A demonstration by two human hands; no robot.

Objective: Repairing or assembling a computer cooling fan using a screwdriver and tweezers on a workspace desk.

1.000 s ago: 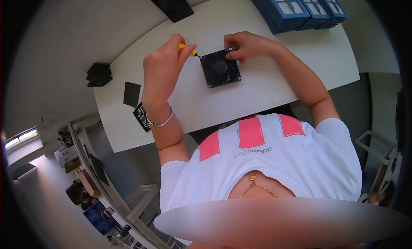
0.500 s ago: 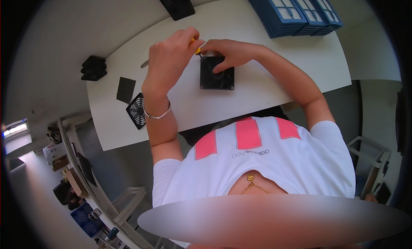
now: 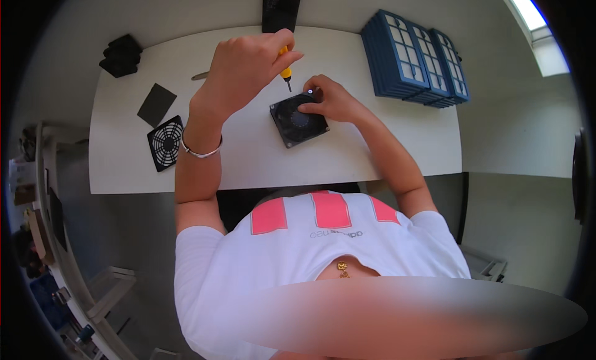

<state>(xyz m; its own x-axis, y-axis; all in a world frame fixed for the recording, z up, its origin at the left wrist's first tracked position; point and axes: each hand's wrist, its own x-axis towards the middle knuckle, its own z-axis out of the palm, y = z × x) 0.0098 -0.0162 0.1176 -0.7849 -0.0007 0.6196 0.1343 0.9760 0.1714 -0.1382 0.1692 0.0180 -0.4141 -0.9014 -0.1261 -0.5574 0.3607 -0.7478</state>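
A yellow-handled screwdriver (image 3: 285, 73) is gripped in my left hand (image 3: 251, 65), its dark shaft pointing down. The tip hangs a little above and beyond a square black cooling fan (image 3: 298, 125), apart from it. The fan lies flat on the white table, turned slightly askew. My right hand (image 3: 332, 98) is closed on the fan's far right corner, thumb on top and fingers curled at the edge. Beside those fingers shows a small bright round spot, too small to name. Left of my left forearm lie a black round-patterned fan grille (image 3: 164, 144) and a dark square sheet (image 3: 156, 105).
A stack of blue frames with white panels (image 3: 403, 59) stands at the table's (image 3: 372, 155) far right. Several black parts (image 3: 121, 56) are piled at the far left. A black flat object (image 3: 281, 9) is at the back edge. A thin grey item (image 3: 200, 76) lies partly behind my left wrist.
The screwdriver tip has come away from the fan's far corner. The fan has turned askew, and my right hand now grips its far right corner. The whole view has also shifted.
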